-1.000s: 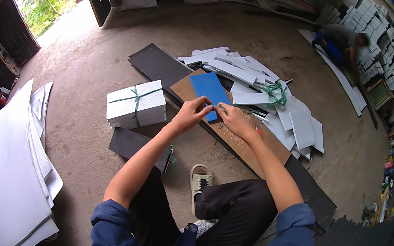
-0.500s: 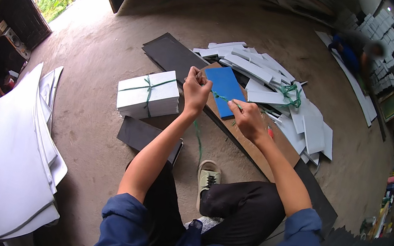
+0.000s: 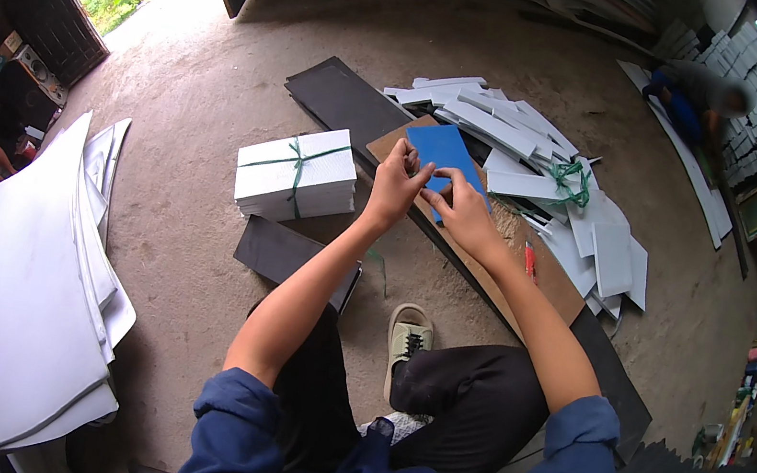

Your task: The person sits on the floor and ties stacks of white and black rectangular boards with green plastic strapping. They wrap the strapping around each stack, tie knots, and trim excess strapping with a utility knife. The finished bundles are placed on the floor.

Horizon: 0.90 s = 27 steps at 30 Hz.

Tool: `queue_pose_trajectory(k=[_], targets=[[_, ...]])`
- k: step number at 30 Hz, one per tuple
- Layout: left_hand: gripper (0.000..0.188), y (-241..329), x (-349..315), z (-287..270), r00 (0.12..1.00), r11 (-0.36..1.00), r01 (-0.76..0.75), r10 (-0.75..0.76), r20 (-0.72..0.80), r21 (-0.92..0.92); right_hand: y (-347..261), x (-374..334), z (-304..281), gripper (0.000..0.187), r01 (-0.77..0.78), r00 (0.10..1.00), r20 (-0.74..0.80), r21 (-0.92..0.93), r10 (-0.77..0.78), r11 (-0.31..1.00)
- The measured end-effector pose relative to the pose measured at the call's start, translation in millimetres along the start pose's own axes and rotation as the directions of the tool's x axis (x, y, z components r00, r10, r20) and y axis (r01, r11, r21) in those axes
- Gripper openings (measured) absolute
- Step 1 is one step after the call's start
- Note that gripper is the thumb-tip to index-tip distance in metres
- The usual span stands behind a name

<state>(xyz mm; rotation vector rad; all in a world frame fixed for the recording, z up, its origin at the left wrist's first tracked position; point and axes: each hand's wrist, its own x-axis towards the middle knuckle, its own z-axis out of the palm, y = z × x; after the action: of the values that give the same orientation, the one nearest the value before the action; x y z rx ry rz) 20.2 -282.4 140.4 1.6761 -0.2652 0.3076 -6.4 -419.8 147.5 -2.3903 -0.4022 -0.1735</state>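
A flat blue rectangular panel lies on a brown cardboard sheet spread over the concrete floor, near the sheet's far left corner. Both hands meet just over the panel's near edge. The left hand is curled, its fingertips pinched together above the panel; the right hand rests beside it, fingers bent and narrow, thumb close to the left hand's fingers. Whether something thin is nipped between them cannot be told. A thin green cord trails on the floor below the left forearm.

Beyond the panel's far and right sides lies a loose heap of white rectangular boards, with a tangle of green string on top. A long dark grey sheet runs under the cardboard's far edge. An orange pen-like tool lies on the cardboard beside the right forearm.

To the left of the hands stands a white stack of boards tied crosswise with green string, and just nearer a small dark grey panel lies flat. A pale green sandal is on the floor between the person's knees. Large white sheets are piled at the floor's left edge.
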Motion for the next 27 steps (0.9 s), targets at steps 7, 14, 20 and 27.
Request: queue_pose_trajectory(k=[7,14,20,27], targets=[[0.023,-5.0,-0.2,-3.0,0.990,0.955,-0.142,0.142,0.018,0.260,-15.8,-11.7,-13.0,0.026,0.087,0.996,0.021,-0.137,-0.085,0.987],[0.024,-16.3,3.5,-15.8,0.982,0.920,-0.185,0.164,0.089,0.346,8.5,-14.0,-6.1,0.026,0.054,0.995,0.092,-0.059,-0.049,0.997],[0.029,-37.5,-0.7,-5.9,0.914,0.874,-0.234,0.048,0.404,0.426,60.6,-1.3,-14.6,0.026,-0.116,0.986,0.135,0.129,0.099,0.985],[0.026,-100.4,-4.7,42.1,0.847,0.879,-0.196,-0.071,0.526,0.435,211.8,-62.9,13.5,0.026,-0.498,0.859,-0.242,-0.196,0.450,0.845]])
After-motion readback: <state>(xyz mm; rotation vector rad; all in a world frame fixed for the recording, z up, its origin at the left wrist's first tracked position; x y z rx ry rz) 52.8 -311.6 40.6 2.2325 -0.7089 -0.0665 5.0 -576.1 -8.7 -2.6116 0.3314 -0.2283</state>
